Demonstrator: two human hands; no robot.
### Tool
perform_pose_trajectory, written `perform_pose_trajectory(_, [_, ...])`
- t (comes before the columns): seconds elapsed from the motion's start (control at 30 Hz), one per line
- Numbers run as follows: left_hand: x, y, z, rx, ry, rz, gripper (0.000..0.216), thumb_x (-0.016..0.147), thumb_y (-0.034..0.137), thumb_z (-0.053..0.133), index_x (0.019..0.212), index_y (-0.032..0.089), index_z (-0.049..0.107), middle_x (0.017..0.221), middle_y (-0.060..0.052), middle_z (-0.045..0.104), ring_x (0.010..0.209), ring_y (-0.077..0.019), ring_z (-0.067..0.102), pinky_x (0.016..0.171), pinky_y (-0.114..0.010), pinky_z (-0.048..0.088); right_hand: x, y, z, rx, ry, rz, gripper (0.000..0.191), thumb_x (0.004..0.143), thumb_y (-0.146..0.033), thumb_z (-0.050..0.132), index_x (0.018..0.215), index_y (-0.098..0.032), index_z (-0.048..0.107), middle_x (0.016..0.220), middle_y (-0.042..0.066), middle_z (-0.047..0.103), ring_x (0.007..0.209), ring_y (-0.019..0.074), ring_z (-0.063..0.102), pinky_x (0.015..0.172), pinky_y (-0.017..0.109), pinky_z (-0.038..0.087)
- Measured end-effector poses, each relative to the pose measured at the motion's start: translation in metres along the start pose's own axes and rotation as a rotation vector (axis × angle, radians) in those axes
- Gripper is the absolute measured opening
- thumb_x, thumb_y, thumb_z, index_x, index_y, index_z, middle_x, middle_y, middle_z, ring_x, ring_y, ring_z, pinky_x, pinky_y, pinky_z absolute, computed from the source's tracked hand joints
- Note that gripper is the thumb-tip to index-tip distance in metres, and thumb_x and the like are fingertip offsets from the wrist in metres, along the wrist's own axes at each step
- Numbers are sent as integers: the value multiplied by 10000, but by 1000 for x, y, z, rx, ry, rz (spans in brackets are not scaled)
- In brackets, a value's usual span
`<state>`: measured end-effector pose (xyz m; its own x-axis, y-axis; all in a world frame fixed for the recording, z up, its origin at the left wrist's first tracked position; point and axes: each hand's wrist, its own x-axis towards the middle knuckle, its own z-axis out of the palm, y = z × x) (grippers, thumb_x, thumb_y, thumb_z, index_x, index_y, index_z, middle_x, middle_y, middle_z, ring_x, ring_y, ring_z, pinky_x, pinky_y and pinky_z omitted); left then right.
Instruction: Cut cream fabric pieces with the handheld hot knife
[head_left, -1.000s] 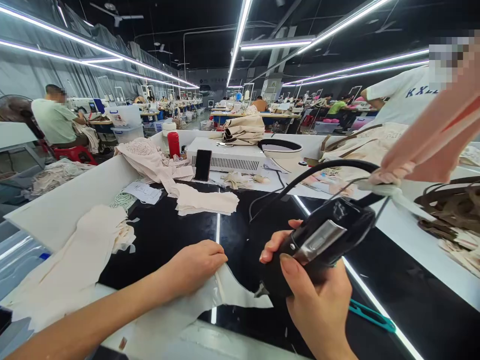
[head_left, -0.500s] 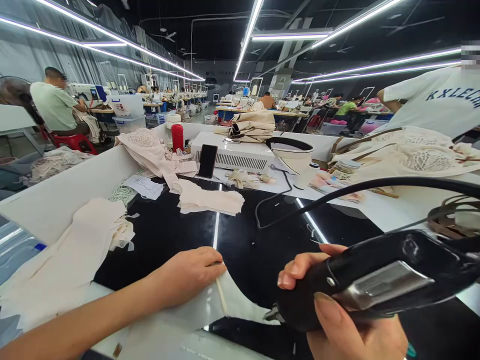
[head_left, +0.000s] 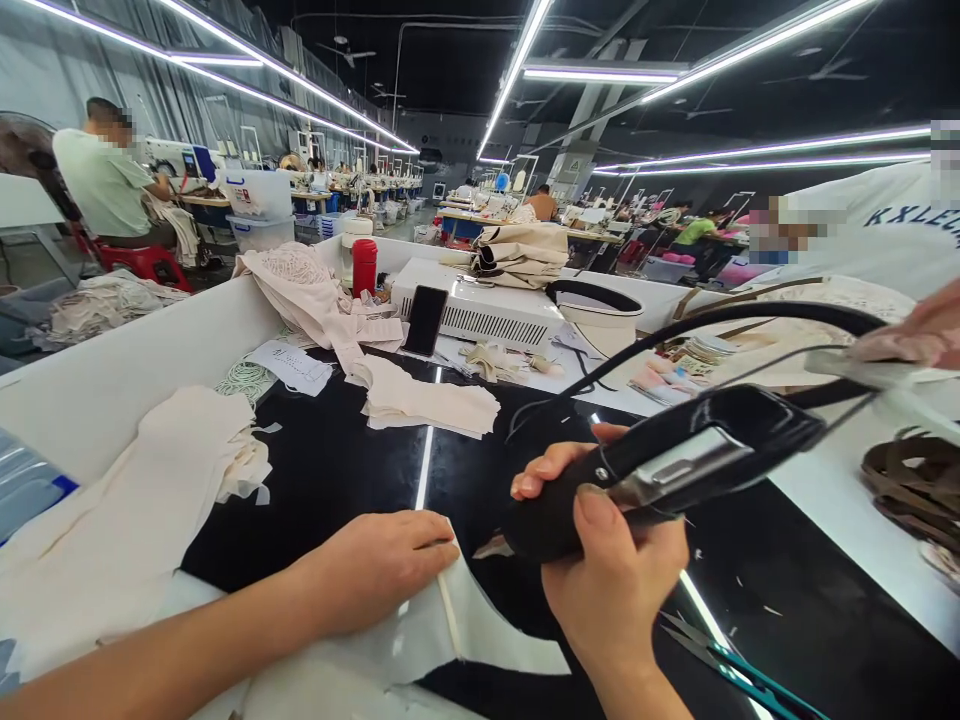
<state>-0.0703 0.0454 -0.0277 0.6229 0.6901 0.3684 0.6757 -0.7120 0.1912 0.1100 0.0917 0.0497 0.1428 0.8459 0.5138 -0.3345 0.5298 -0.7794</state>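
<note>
My left hand (head_left: 382, 565) lies on a white fabric piece (head_left: 510, 640) near the front, thumb and fingers closed together on its upper edge. A narrow cream strip (head_left: 451, 615) runs down the piece from beside my fingertips. My right hand (head_left: 615, 560) is wrapped round a black corded handheld tool (head_left: 675, 470) with a silver lever. Its pointed metal tip (head_left: 493, 547) is just right of the fabric's curved edge, above the black table surface (head_left: 360, 460). Teal-handled scissors (head_left: 739, 670) lie to the right of my right hand.
Cream fabric pieces (head_left: 427, 395) lie ahead, with a larger stack (head_left: 157, 470) at left. Behind are a phone (head_left: 425, 320), a red bottle (head_left: 364, 267) and a white box (head_left: 480, 300). At right, a co-worker's hand (head_left: 919, 335) reaches in near the tool's cord (head_left: 750, 315).
My right hand and the tool have moved left and up, uncovering the scissors. A co-worker's hand has come in at right. My left hand stays on the fabric.
</note>
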Motion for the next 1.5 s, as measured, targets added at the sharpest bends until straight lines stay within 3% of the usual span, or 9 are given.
perform_pose_trajectory(0.3, [-1,0,-2,-13,5,16,242,1060,69,478,1219,145,644,1294,-119,687,1135,-231,731,886,-308,661,1,18,6,20,-21,28,403,832,-404,841,1153,-280,631,789,-49,696,617,143,643,629,308,541])
perform_pose_trajectory(0.67, [0,-1,-2,-18,1,14,209,1058,83,502,1204,138,641,1287,-120,692,1103,-255,743,862,-346,676,-5,21,5,6,-76,-15,340,893,-333,787,1184,-292,614,814,-51,701,633,130,651,603,275,540])
perform_pose_trajectory(0.83, [-1,0,-4,-18,-14,10,229,1040,65,523,1221,154,631,1295,-110,686,1116,-243,740,875,-331,668,-6,18,5,-29,-66,-29,289,897,-292,764,1153,-293,630,808,-53,700,628,127,654,619,280,556])
perform_pose_trajectory(1.03, [-2,0,-6,3,-40,11,238,1027,49,513,1192,168,636,1307,-103,677,1067,-223,749,846,-301,661,-5,11,3,13,-11,-35,354,862,-299,790,1177,-278,628,787,-52,697,614,131,656,616,283,558])
perform_pose_trajectory(1.5, [-2,-1,-3,-23,-19,7,215,1033,65,539,1188,166,648,1323,-117,681,1150,-262,732,911,-359,667,-5,21,7,-34,-29,-34,290,878,-297,762,1130,-273,621,803,-56,694,605,125,655,599,271,561])
